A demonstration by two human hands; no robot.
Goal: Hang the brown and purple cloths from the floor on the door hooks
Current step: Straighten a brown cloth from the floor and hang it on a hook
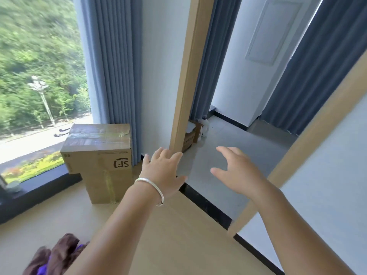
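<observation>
Pale wood floor point(178, 235) at lower left holds the crumpled brown cloth point(59, 249) with purple cloth point(42, 268) tucked in it, heap running up-right. Above, left hand point(162, 171) and right hand point(236, 171) reach forward, fingers spread, holding nothing.

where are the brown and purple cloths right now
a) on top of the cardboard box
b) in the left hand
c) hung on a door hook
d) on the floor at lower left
d: the brown cloth and purple cloth lie bunched on the floor, while the left hand and right hand hold nothing.
</observation>
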